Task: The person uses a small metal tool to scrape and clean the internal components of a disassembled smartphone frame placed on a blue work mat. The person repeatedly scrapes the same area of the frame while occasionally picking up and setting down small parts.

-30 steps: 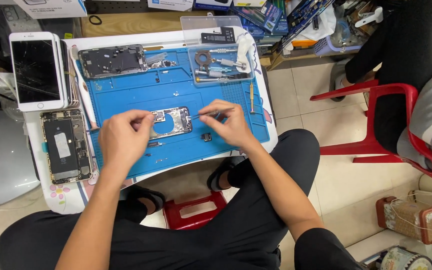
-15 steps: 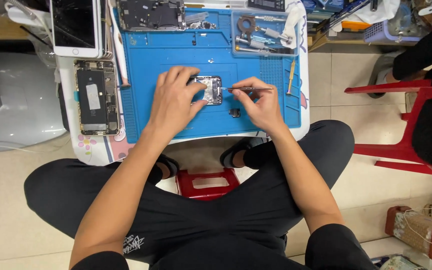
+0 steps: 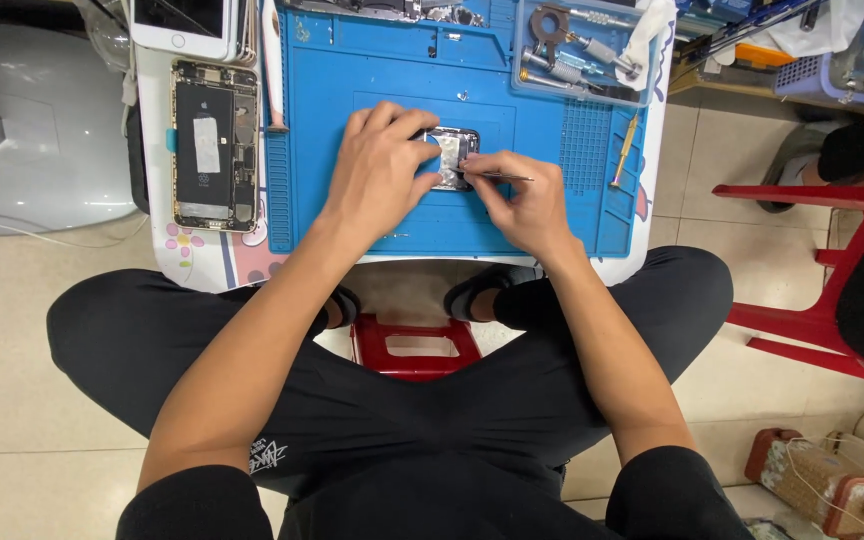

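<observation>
A small metal phone part [image 3: 451,153] lies in the middle of a blue work mat [image 3: 332,90]. My left hand [image 3: 380,170] presses on its left side, fingers curled over it and hiding much of it. In my right hand [image 3: 524,196] are thin metal tweezers [image 3: 500,176], pinched between thumb and fingers, with the tip at the part's right edge. The mat lies on a small low white table [image 3: 207,262] between my knees.
An opened phone body [image 3: 214,143] lies left of the mat, a white phone [image 3: 182,25] behind it. A clear tray of tools [image 3: 582,50] sits at the mat's back right, a screwdriver [image 3: 625,148] below it. A red stool [image 3: 414,346] is underneath, a red chair [image 3: 832,260] and another person at right.
The view has shifted, so the table sits higher in the frame. Both hands have closed in on the part, and the tweezers' tip has come onto its right edge.
</observation>
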